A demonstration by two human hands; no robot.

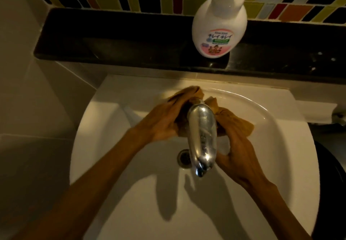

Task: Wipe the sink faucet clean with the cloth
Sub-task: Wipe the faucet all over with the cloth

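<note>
A shiny chrome faucet point(202, 138) rises over the white sink point(112, 165), its spout pointing toward me. An orange-brown cloth point(234, 123) is wrapped behind and around the faucet's base, one end showing at the upper left, the other bunched at the right. My left hand point(164, 121) presses the cloth against the faucet's left side. My right hand point(237, 155) grips the cloth's right end, fingers curled beside the spout. Under the spout, part of the cloth is hidden.
A white pump soap bottle point(219, 28) stands on the black ledge point(112, 37) behind the sink. The drain point(183, 158) lies left of the spout tip. Coloured wall tiles run along the back. A dark rounded object sits at the far right edge.
</note>
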